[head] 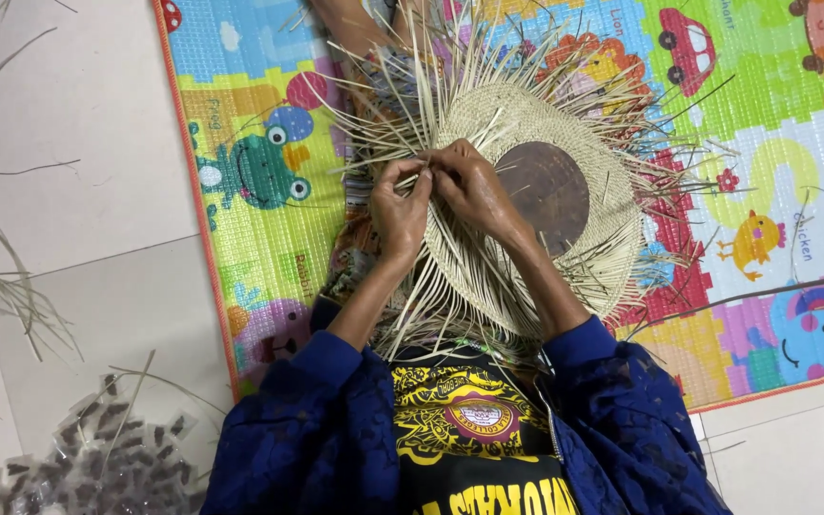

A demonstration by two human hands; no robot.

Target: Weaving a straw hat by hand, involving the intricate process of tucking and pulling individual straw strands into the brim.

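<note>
While both hands meet at the centre of the frame, a person seated on a bright cartoon-printed foam play mat [269, 124] works a round, pale woven straw disc [526, 124] built around a dark brown circular wooden form [547, 191]. The left hand [400, 212] and right hand [469, 186] touch at the disc's left rim, fingers pinched narrowly on thin loose straw strands [383, 105] whose long axes fan outward, up and left from the fingertips. Both hands lie equally near. Dark blue lace sleeves [317, 420] fill the lower frame; a clear bag of small dark pieces [97, 458] sits lower left on the pale tiled floor [78, 114].
</note>
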